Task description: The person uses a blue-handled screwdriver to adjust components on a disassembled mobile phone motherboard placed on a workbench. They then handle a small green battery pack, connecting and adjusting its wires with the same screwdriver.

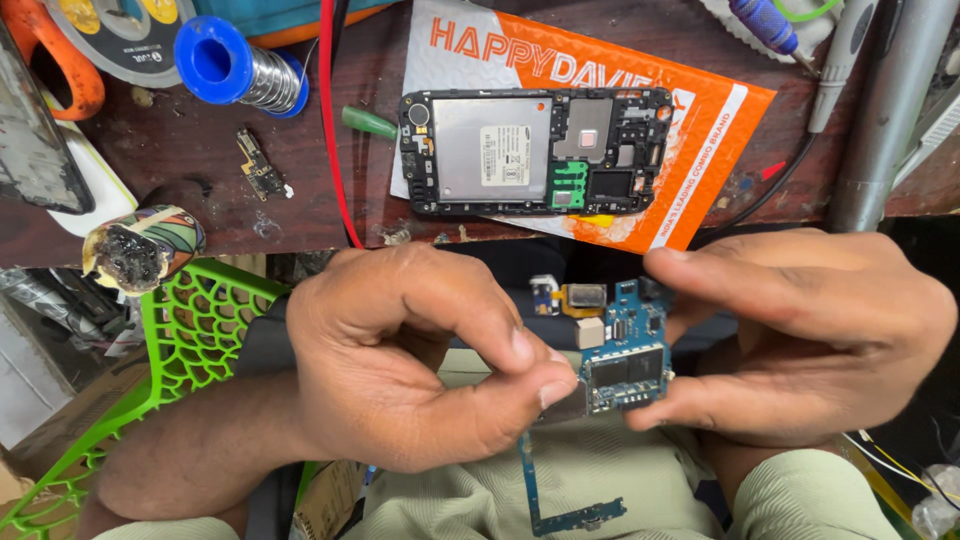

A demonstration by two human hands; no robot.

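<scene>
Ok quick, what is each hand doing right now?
Left hand: closed, pinching the left edge of the blue circuit board.
Right hand: closed, gripping the same board's right side.

Circuit board (pixel 625 355): blue, at 5 o'clock
Mailer bag (pixel 690 150): orange and white, at 1 o'clock
Solder spool (pixel 215 60): blue, at 10 o'clock
Chair (pixel 190 330): green lattice, at 8 o'clock
Bench (pixel 200 170): dark brown
</scene>
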